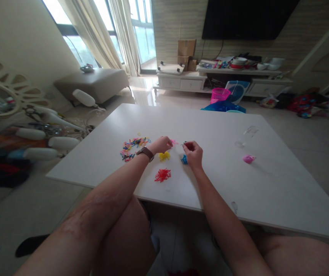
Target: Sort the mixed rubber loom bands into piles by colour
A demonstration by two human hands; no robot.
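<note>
My left hand [162,144], with a brown-strapped watch [145,153] on its wrist, has its fingers closed beside a small pile of pink elastic bands [174,142]. Whatever its fingertips hold is too small to make out. Between the thumb and forefinger of my right hand [193,151] are small black elastic bands [184,143]. A blue pile of bands [184,159] lies just under that hand, partly hidden by it. Yellow bands [163,156] are heaped below my left hand, and red bands [162,175] closer to me. Mixed-colour bands [132,145] spread out to the left.
On the right of the white table [222,184] lie a pink object [249,158] and a clear plastic container [250,131]. A small clear item [234,207] rests by the near edge. A lamp with white shades [63,143] stands off the left side.
</note>
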